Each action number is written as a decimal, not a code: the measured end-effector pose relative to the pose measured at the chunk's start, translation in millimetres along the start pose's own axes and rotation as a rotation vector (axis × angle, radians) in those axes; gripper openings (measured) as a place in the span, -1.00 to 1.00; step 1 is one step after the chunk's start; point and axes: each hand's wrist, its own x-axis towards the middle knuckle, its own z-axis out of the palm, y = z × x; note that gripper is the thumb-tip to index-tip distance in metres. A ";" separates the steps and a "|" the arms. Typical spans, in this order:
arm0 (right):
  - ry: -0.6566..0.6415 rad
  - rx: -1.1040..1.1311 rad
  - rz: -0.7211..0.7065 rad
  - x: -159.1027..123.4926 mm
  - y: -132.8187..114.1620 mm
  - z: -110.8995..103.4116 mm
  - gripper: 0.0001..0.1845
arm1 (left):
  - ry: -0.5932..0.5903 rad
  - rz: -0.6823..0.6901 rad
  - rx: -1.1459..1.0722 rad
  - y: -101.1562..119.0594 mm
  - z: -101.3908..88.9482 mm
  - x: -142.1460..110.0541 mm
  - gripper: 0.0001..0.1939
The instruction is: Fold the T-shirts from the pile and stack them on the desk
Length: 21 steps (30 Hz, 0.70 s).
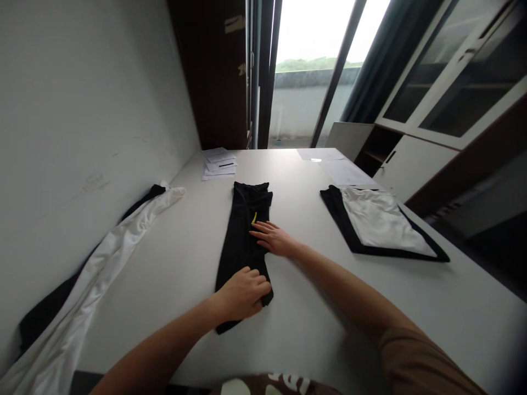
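Observation:
Folded lengthwise, a pair of black trousers [239, 236] lies on the white table in front of me, with the gathered waist end pointing away. A small yellow mark shows on the upper part of the cloth. My left hand [245, 291] is over the near end, its fingers curled round the cloth by the right edge; the fingertips are partly hidden. Farther up, my right hand [275, 239] rests flat on the trousers just below the yellow mark, fingers stretched out and pointing left.
To the right lies a folded stack of a white garment [381, 219] on a black garment [343, 222]. Long white cloth [111, 258] and black cloth [53, 307] lie along the left wall. Papers [218, 163] sit at the far left, and more sheets [346, 171] at the far right.

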 end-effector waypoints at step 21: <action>0.080 -0.003 0.061 13.0 6.9 -4.1 -0.45 | -0.062 -0.207 -0.324 -61.5 -43.0 -36.9 -0.74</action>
